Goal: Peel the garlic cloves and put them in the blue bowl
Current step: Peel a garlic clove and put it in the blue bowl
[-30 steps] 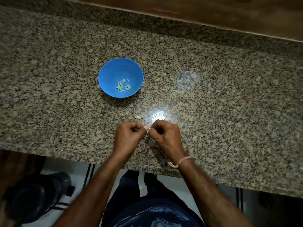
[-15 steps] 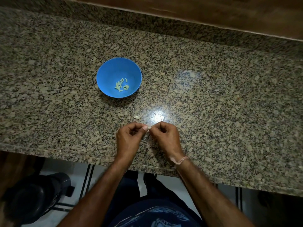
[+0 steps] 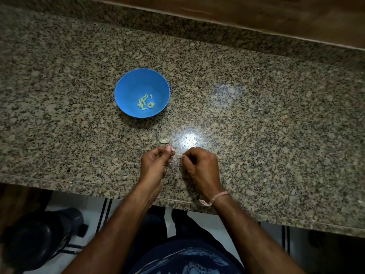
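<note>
Down near the front edge of the granite countertop (image 3: 256, 115), the left hand (image 3: 156, 165) pinches a small garlic clove (image 3: 173, 149) between thumb and curled fingertips. The right hand (image 3: 200, 167), just beside it and not touching, has thumb and forefinger nipped on a pale shred (image 3: 181, 154) too small to identify. Just beyond them a scrap of peel (image 3: 164, 141) lies on the stone, and farther back the blue bowl (image 3: 126, 86) holds several peeled cloves (image 3: 145, 101)
</note>
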